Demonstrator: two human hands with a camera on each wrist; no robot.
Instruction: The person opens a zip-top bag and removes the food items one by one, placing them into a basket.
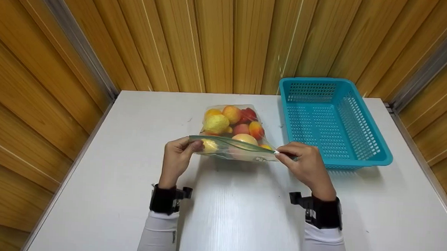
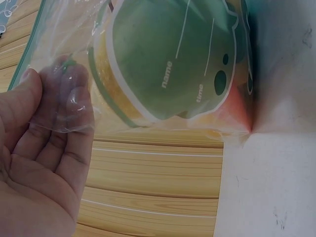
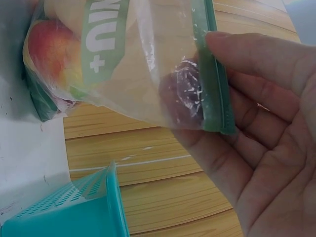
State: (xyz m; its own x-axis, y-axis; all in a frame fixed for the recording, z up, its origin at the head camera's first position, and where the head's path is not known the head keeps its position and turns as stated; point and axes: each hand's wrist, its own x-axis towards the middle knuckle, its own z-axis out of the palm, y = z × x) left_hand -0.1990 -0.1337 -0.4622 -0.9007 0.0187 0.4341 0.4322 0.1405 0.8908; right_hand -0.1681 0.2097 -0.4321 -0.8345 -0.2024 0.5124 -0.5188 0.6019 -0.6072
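A clear zip bag (image 1: 227, 155) full of several fruits stands on the white table, its green-edged top toward me. Through the plastic show a yellow-green lumpy fruit (image 1: 216, 124), an orange-red round fruit (image 1: 231, 114) and a red one (image 1: 248, 115). My left hand (image 1: 177, 156) pinches the bag's left top corner between thumb and fingers. At the right end of the green strip, my right hand (image 1: 306, 165) pinches the corner by a small white slider (image 1: 276, 152). Green print with "name" and "time" (image 2: 173, 59) covers one side of the bag in the left wrist view.
A teal perforated basket (image 1: 384, 157) stands on the table (image 1: 130, 143) at the right, just beyond my right hand. Wood-patterned walls (image 1: 213, 37) enclose the table at the back and both sides.
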